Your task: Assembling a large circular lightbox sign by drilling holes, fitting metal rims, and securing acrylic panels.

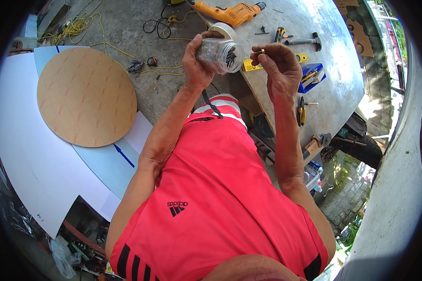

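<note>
My left hand (198, 64) is wrapped around a clear plastic jar (214, 55), tilted with its open mouth toward the right. Dark screws (230, 56) lie inside, close to the mouth. Just beyond the jar is a pale round piece (224, 31), a lid or a tape roll; I cannot tell which, or whether my fingers touch it. To the right of the jar, my right hand (282, 68) has its thumb and fingertips closed in a pinch. Between them shows a small metal screw (261, 51), too small to see fully. A yellow level (253, 65) lies partly behind this hand.
On the grey worktable (335, 47) lie an orange drill (232, 14), a hammer (305, 41), a blue tray (311, 77) with small tools, pliers (302, 112) and an angle grinder (317, 144). A round brown board (86, 96) rests on white sheets (21, 126) at left. Yellow cord (75, 27) crosses the floor.
</note>
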### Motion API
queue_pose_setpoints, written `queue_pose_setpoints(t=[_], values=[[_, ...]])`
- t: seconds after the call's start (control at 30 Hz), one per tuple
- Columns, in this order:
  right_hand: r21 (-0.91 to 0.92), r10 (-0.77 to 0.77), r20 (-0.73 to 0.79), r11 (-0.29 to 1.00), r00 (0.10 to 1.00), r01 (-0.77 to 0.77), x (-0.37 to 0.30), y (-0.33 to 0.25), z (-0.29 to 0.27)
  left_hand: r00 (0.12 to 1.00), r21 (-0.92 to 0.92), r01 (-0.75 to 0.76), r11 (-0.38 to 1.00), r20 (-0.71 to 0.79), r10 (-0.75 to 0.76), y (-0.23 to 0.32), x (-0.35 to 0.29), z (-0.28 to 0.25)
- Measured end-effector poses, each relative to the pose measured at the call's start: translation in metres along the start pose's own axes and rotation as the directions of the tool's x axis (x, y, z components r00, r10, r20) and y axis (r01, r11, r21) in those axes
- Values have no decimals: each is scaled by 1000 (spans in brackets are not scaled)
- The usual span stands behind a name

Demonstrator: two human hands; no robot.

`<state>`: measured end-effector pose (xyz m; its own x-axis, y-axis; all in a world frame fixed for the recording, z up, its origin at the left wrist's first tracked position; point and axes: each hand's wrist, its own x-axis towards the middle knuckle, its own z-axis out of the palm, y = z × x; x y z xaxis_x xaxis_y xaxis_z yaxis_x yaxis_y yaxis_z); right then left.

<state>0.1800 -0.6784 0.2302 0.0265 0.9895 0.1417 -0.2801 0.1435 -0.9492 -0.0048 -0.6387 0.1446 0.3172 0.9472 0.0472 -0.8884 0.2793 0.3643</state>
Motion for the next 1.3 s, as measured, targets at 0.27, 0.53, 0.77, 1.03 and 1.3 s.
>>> queue_pose_setpoints(t=[0.27,0.53,0.77,1.03,1.3], values=[[-104,-4,-85,995,996,-5,19,-2,-7,970,-47,130,990,-203,-137,-11,42,-7],[-195,-105,-32,976,994,97,44,-9,-44,972,-36,129,991,-193,-134,-31,77,4],[100,-4,13,995,1000,3,59,-6,-90,986,-7,154,988,-66,-154,-48,90,3],[477,218,-18,859,976,-183,58,1,-127,974,13,134,991,-183,-130,-62,102,4],[435,256,-47,875,965,-211,67,13,-151,968,15,164,986,-194,-158,-70,119,1]])
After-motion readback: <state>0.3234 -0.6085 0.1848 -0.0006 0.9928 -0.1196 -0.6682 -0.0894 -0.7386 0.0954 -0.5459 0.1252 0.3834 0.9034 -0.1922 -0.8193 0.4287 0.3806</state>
